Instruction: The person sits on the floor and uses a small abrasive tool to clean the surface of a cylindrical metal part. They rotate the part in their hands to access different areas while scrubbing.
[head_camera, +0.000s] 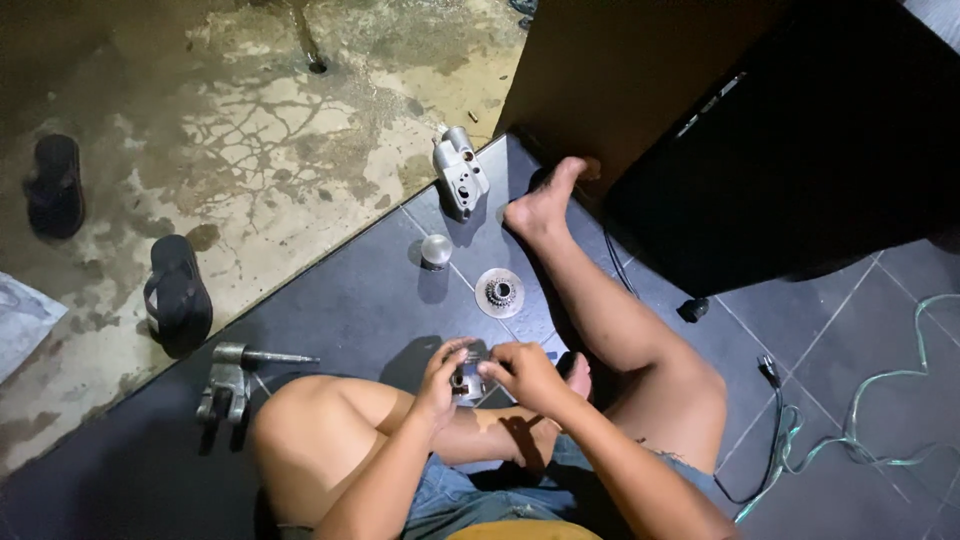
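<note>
I sit on a dark tiled floor with one leg folded and the other stretched out. My left hand (440, 378) and my right hand (520, 372) both grip a small round metal part (467, 381) held between them, just above my shin. A toothed metal disc (499, 293) lies on the tile a little ahead of my hands. Further ahead stand a small metal cylinder (436, 250) and a grey cast metal housing (459, 172).
A metal bracket with a shaft (235, 375) lies left of my knee. Two dark sandals (178, 290) (55, 185) rest on the stained concrete at left. A large dark box (800, 150) stands at right, with a black cord (770, 375) and a green hose (880, 400) on the tiles.
</note>
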